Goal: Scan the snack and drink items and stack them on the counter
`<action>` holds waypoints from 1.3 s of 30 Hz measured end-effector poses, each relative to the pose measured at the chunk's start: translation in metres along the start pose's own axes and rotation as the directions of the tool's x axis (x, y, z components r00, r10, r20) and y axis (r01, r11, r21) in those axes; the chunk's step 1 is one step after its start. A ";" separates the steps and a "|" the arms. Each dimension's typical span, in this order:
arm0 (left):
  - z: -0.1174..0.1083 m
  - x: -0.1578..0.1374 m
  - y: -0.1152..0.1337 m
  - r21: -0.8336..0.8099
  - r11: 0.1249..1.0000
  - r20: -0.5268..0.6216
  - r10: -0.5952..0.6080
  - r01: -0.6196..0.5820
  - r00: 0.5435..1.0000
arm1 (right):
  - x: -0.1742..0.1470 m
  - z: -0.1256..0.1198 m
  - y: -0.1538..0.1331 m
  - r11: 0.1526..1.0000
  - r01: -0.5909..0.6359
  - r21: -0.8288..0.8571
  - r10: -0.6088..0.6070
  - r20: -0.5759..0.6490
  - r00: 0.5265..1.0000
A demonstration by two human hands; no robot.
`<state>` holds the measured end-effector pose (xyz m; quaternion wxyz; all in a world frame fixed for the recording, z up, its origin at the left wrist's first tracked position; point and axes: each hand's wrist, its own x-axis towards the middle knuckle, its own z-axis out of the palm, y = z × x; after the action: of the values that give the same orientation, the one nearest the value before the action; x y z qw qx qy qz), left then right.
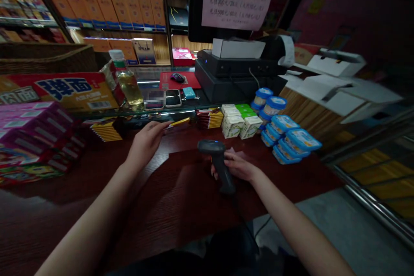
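Observation:
My left hand (148, 136) pinches one end of a thin, flat yellow packet (180, 122) above the dark red counter (155, 211). In my right hand (237, 164) is a dark grey barcode scanner (220, 164), its head turned toward the left and a small blue light on top. The fingers wrap behind the scanner's handle and are partly hidden. Beyond the packet's tip stands a stack of yellow-and-brown packets (209, 118). Another stack of packets (107, 129) of similar look lies left of my left hand.
Small green-and-white cartons (233, 125), blue-lidded round tubs (274, 104) and blue rectangular tubs (286, 138) line the right side. Purple boxes (35, 127) are piled at left, near a bottle (127, 82). Phones (173, 98) and a mouse (177, 77) lie behind, beside a monitor (196, 4).

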<state>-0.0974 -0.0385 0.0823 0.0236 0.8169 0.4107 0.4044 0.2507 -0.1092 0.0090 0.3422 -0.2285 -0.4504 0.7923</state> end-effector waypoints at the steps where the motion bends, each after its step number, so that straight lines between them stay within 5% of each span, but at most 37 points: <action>1: 0.013 0.010 0.009 -0.009 1.000 -0.075 0.018 -0.019 0.997 | -0.007 -0.001 0.000 1.000 0.002 0.002 -0.002 -0.009 1.000; 5: 0.070 0.048 0.037 -0.096 0.989 -0.203 0.095 -0.116 0.975 | -0.020 -0.003 -0.003 1.000 0.006 0.006 -0.006 -0.053 0.999; 12: 0.128 0.087 0.043 -0.014 0.990 0.055 0.141 -0.141 0.988 | -0.014 -0.001 -0.006 0.998 -0.012 0.060 0.014 -0.042 0.999; 26: 0.130 0.088 0.029 0.173 0.968 0.297 0.124 -0.181 0.947 | -0.007 -0.010 -0.003 0.997 -0.043 0.058 0.042 0.016 0.999; 34: 0.138 0.087 0.034 0.142 0.976 0.280 0.118 -0.163 0.953 | -0.009 -0.006 -0.005 0.997 -0.050 0.067 0.053 -0.046 0.998; 39: 0.136 0.084 0.028 0.035 0.985 0.166 0.162 -0.170 0.973 | -0.010 -0.007 -0.003 0.999 -0.031 0.039 0.035 -0.092 0.995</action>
<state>0.0415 0.0409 0.0558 0.0032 0.8789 0.3476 0.3267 0.2627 -0.1119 0.0090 0.3540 -0.2661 -0.4152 0.7947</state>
